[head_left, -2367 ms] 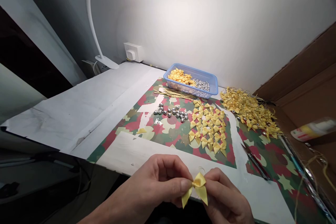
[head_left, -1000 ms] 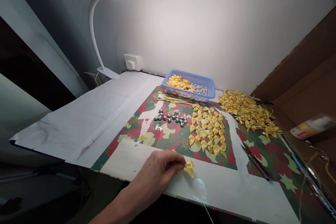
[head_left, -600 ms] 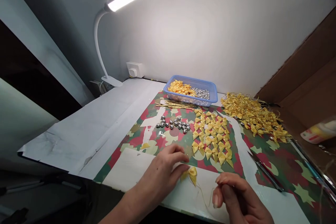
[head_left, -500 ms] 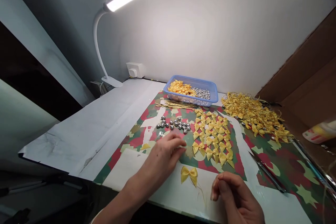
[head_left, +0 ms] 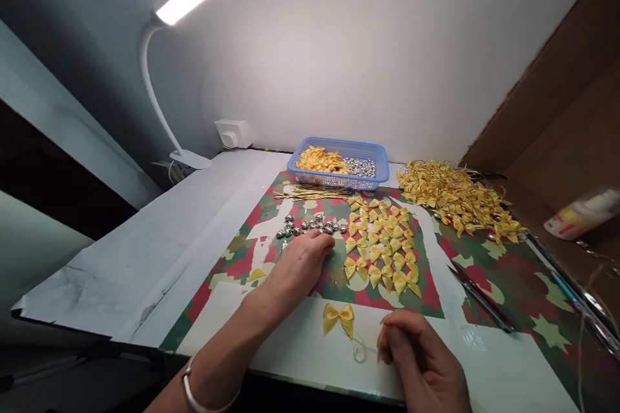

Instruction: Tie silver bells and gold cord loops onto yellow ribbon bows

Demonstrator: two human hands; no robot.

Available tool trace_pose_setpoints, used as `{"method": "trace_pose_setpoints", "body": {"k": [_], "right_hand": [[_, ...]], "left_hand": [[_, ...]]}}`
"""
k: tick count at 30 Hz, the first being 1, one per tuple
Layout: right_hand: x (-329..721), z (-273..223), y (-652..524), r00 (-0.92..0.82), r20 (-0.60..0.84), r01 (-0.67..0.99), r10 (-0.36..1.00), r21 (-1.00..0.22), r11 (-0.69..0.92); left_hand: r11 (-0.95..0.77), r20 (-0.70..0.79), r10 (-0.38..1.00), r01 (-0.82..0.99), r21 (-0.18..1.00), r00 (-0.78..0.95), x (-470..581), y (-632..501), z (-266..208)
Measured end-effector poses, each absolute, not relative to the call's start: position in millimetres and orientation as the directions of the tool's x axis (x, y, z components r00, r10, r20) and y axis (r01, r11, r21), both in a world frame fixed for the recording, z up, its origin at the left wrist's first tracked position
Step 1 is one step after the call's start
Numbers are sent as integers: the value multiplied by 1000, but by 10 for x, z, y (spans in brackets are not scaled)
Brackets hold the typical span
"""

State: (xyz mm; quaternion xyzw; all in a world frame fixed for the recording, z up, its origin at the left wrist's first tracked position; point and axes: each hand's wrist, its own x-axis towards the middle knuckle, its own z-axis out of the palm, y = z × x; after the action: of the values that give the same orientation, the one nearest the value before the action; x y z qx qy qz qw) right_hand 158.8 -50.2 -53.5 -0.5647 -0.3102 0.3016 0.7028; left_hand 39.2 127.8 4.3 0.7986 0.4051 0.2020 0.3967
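My left hand (head_left: 306, 259) reaches over the camouflage-patterned mat to the near edge of a group of small silver bells (head_left: 289, 226). Its fingertips are pressed together, and whatever lies between them is hidden. My right hand (head_left: 420, 355) is curled at the front, thumb against fingers, over white paper; I cannot make out anything in its grip. Just left of it, a yellow ribbon bow (head_left: 338, 319) lies on the paper with a thin thread (head_left: 358, 350) trailing towards the right fingertips. Rows of similar yellow bows (head_left: 381, 251) lie on the mat beyond.
At the back stands a blue basket (head_left: 382, 174) of yellow bows and silver bells, with gold ties (head_left: 312, 192) before it. To the right are a heap of corded bows (head_left: 450, 197), scissors (head_left: 482, 297) and a bottle (head_left: 578, 216). A lamp (head_left: 162, 110) stands back left.
My left hand has moved forward to the bells, its fingers closing together. My right hand stays curled beside the bow. The thread's loose end has shifted into a loop. The whole view has shifted slightly.
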Motion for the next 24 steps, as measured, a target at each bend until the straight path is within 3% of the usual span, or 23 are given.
{"method": "trace_pose_setpoints", "body": {"k": [5,12,17,24], "right_hand": [[1585,-472,-442,539,321,192,778,-947,258],[1363,-306,-465,467,445,352,764,-886,301],[1308,-289,-450,410,497,430,765,-845,319],[1300,-322,-443,409,488,443,771,-845,300]], "left_hand": [[54,-222,756,279,959,615,199,906,146],[411,-361,736,45,910,573,32,597,129],[462,-306,742,-124,878,596,14,548,103],[418,-269,760,-128,899,592,-36,515,75]]}}
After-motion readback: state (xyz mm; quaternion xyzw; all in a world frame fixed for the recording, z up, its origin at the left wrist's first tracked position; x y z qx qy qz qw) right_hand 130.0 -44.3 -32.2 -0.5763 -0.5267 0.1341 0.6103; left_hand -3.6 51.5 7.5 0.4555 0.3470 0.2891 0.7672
